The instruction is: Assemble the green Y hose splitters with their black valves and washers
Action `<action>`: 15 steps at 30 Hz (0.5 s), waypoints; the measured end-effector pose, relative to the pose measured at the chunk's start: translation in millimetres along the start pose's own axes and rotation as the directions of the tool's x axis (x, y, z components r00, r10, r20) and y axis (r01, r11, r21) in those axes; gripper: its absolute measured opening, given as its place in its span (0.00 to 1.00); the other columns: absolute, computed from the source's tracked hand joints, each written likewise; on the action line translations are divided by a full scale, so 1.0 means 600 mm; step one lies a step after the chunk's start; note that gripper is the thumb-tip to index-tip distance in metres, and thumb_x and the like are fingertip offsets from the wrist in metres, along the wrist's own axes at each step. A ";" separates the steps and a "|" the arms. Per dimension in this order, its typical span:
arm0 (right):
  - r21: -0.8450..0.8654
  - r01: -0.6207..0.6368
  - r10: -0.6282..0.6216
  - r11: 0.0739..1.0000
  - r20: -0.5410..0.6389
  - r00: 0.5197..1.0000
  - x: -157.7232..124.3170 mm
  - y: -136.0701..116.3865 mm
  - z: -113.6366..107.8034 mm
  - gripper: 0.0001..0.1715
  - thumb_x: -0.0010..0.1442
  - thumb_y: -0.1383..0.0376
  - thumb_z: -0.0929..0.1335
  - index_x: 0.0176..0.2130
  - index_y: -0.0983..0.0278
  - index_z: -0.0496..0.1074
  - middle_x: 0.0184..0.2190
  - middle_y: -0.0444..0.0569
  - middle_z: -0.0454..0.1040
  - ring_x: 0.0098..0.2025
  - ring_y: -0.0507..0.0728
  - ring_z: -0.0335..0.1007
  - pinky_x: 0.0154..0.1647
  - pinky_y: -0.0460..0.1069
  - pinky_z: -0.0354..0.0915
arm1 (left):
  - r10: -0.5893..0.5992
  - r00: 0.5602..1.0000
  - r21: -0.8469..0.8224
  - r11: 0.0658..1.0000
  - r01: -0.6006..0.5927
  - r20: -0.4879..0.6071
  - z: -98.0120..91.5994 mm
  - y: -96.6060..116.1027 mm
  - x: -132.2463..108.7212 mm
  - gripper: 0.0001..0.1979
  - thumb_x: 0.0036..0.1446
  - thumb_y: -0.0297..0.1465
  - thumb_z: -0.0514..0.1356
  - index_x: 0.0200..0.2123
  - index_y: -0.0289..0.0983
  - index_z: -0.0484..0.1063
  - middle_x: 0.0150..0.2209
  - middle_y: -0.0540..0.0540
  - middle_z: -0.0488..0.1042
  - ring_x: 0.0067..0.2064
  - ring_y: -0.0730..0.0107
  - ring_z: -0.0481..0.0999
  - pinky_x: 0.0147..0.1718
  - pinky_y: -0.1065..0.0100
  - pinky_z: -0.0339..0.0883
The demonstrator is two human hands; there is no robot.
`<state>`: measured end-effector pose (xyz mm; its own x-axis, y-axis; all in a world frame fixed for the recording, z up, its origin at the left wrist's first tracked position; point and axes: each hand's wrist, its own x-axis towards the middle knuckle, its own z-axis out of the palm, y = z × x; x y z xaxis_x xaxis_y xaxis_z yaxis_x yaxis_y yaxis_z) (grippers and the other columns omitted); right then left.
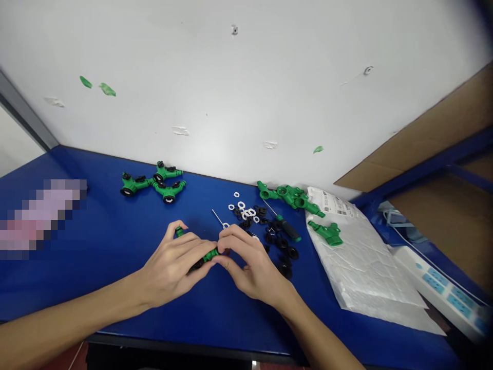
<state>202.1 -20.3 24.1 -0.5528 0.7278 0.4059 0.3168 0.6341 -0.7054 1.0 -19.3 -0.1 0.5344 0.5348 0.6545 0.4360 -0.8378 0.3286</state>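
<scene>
Holding a green connector (211, 254) at seven o'clock from centre, left hand (171, 262) wrapped around it, right hand (250, 262) pinching its end, white rings (247, 213) towards one o'clock of it

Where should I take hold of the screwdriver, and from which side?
Probably by its thick black-and-green handle, coming from the right: the handle points toward you and rightward, the thin shaft points away, and loose black parts crowd the handle's left.

The label (334, 202) on the white package (362, 267) bears print too small to read.
</scene>
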 end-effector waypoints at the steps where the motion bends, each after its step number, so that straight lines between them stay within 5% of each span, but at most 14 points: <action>1: -0.019 0.007 -0.007 1.000 0.005 1.000 -0.001 -0.001 0.001 0.04 0.66 0.70 0.64 0.37 0.63 0.64 0.38 0.50 0.64 0.38 0.53 0.63 0.41 0.49 0.65 | 0.002 1.000 -0.001 1.000 -0.002 -0.006 0.001 -0.001 0.000 0.11 0.61 0.22 0.59 0.47 0.35 0.67 0.34 0.46 0.80 0.31 0.70 0.76 0.43 0.56 0.57; 15: -0.086 0.101 -0.101 0.991 0.004 0.995 -0.001 0.005 0.008 0.06 0.67 0.71 0.62 0.36 0.64 0.65 0.32 0.49 0.67 0.34 0.53 0.64 0.36 0.48 0.66 | -0.037 0.999 -0.033 0.999 0.037 -0.024 0.000 0.006 0.000 0.10 0.60 0.21 0.61 0.44 0.35 0.68 0.34 0.47 0.80 0.30 0.70 0.77 0.43 0.57 0.57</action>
<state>199.9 -20.3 19.0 -0.5849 0.6593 0.4724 0.3245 0.7241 -0.6086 2.6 -22.2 0.8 0.5000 0.5630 0.6580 0.4314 -0.8208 0.3744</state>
